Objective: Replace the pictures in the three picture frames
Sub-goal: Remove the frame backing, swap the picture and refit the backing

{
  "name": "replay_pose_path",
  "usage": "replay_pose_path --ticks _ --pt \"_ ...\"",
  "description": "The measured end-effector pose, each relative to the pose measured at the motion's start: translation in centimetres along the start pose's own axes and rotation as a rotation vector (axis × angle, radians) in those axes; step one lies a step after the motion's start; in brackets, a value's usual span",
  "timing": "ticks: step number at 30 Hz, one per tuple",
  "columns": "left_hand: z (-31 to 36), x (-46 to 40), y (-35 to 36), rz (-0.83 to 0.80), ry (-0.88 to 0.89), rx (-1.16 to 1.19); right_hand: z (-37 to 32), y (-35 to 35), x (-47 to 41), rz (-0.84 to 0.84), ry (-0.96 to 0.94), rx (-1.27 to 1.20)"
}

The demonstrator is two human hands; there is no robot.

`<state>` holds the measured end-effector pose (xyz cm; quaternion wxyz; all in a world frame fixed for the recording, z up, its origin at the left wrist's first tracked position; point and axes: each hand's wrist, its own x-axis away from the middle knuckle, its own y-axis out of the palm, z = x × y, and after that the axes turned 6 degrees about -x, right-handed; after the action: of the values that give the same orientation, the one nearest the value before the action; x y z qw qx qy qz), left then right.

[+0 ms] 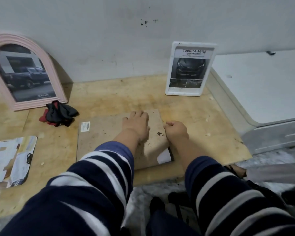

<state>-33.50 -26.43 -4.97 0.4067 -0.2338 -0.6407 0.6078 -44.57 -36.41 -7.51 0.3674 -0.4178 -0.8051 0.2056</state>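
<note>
Both hands [137,123] [176,132] on face-down frame [109,138] — long axis left-right.

Both arms enter from the lower edge of the frame, clad in a long-sleeved knit top of dark navy crossed by white stripes. The left sleeve [85,181] fills the lower left and centre; its stripes run as broad white bands set well apart, and its cuff is a plain band of lighter blue, pushed back so the wrist and part of the forearm are bare. The right sleeve [228,193] fills the lower right, with the same navy ground and white bands, ending in a plain blue cuff. The left hand [136,124] and right hand [176,131] are bare, without rings, watch or gloves.
</note>
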Motion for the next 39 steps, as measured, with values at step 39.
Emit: replay_pose_path --ticks 39 --pt "-2.9 -2.8 -0.4 -0.384 -0.118 -0.005 -5.1 3.4 -4.9 -0.005 0.194 -0.189"
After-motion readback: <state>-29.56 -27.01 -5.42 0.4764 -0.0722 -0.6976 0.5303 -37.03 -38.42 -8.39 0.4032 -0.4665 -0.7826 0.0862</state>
